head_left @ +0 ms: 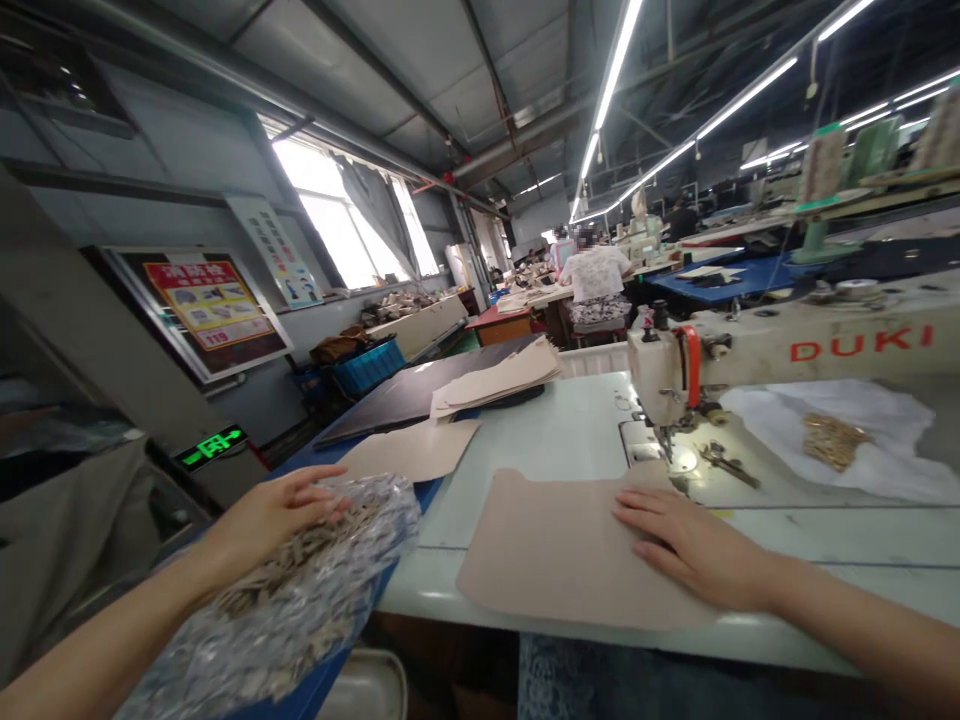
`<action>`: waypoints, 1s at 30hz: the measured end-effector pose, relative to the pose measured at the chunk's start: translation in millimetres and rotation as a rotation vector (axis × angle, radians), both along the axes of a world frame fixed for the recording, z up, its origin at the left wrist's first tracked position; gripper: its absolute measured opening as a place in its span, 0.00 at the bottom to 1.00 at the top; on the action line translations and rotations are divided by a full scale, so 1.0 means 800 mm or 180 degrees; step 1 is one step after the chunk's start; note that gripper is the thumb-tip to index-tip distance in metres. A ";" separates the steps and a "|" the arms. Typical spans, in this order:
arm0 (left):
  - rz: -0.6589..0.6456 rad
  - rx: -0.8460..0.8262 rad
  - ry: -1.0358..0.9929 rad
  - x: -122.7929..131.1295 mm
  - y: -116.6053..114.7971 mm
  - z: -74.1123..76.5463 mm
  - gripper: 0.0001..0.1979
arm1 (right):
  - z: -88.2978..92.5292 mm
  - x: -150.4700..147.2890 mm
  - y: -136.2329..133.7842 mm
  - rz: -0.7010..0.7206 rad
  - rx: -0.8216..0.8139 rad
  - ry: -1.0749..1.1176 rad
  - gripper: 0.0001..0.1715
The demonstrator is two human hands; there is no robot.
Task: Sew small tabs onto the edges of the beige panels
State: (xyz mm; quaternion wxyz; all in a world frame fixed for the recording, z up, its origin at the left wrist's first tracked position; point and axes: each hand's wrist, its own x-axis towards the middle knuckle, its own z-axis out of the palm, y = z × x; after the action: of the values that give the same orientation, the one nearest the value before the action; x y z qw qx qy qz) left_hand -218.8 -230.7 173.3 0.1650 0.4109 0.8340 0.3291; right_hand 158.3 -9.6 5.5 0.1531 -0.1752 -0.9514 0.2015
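Observation:
A beige leather piece (559, 550) lies flat at the front of the pale sewing table (570, 430). My right hand (690, 545) rests flat on its right part, fingers stretched out, close to the needle of the white sewing machine (787, 355). My left hand (281, 510) reaches into a clear plastic bag (300, 600) full of small beige strips at the left. Its fingers lie curled on the strips; whether they grip any is hidden.
A single beige piece (412, 450) and a stack of beige pieces (499, 380) lie further back on the left. A white cloth with gold metal parts (832, 440) sits under the machine arm. Small scissors (724, 462) lie by the needle plate. Another person (596, 275) sits far ahead.

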 end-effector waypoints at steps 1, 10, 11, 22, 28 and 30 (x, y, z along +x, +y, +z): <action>-0.0117 -0.0045 0.0104 0.018 0.012 -0.004 0.39 | 0.002 0.000 0.000 0.0031 0.0009 0.0061 0.27; -0.2468 0.0745 0.2134 0.205 0.155 -0.154 0.22 | 0.018 -0.008 -0.008 -0.0518 -0.2059 0.1332 0.18; -0.2654 0.1011 0.2486 0.220 0.168 -0.166 0.22 | 0.020 -0.009 -0.008 -0.0525 -0.2793 0.1420 0.18; -0.2365 0.1342 0.1770 0.263 0.211 -0.175 0.22 | 0.013 0.011 0.008 -0.1110 -0.3708 0.2718 0.19; -0.1941 0.0596 0.0144 0.269 0.219 -0.164 0.22 | 0.001 0.014 0.021 -0.1244 -0.3466 0.2678 0.14; -0.1990 0.0481 -0.0052 0.277 0.231 -0.159 0.19 | -0.004 0.013 0.026 -0.1219 -0.3394 0.2664 0.13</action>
State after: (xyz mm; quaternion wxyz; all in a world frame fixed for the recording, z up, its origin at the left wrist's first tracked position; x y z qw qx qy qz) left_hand 2.8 -45.9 46.0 0.2339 0.6557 0.6391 0.3268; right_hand 168.6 10.9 2.0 0.4324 -0.2985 -0.5366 0.6603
